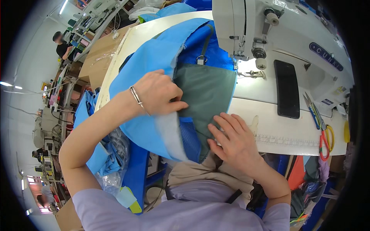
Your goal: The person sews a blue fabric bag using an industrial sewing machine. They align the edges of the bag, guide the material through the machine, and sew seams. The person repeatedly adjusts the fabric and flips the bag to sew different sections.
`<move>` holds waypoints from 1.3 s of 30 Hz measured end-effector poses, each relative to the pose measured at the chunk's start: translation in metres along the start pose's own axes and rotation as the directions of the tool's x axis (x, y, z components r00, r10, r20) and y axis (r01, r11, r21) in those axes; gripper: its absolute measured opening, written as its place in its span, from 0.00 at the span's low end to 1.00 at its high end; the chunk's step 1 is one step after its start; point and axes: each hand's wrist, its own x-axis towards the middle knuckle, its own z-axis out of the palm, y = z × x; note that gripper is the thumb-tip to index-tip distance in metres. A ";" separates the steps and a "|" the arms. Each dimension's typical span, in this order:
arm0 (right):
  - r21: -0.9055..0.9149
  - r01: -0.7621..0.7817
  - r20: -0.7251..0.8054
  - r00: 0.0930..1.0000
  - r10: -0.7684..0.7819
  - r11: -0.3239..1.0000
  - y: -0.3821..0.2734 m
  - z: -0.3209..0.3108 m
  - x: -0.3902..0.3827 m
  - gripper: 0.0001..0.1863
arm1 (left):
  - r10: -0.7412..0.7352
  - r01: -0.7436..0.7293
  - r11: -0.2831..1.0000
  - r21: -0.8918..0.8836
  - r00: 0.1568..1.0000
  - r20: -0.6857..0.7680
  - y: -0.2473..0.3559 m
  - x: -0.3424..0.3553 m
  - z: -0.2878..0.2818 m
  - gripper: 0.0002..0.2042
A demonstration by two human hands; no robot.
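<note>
A blue fabric bag piece [148,57] lies across the machine table, with a grey-green panel [208,86] on it and a blue mesh pocket [190,140] at its near end. My left hand [160,92] is closed on the light-blue fabric along the panel's left edge, fingers curled under. Stretched out, the fingers of my right hand [236,144] rest on the panel's near right edge. At the far end, a strap with a metal D-ring [201,59] shows. The panel's far right corner reaches the presser foot of a white sewing machine [246,42].
Right of the fabric, a black phone [287,88] lies on the machine bed. Beyond it are scissors [323,138] with red and yellow handles and a blue-handled tool [311,111]. A ruler strip [285,139] runs along the table's near edge. More blue fabric [102,154] hangs at left.
</note>
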 end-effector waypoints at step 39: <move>-0.021 0.084 0.085 0.993 -0.082 0.996 0.008 -0.008 -0.004 0.14 | 0.015 -0.196 0.939 -0.282 0.844 -0.537 0.023 0.109 0.046 0.07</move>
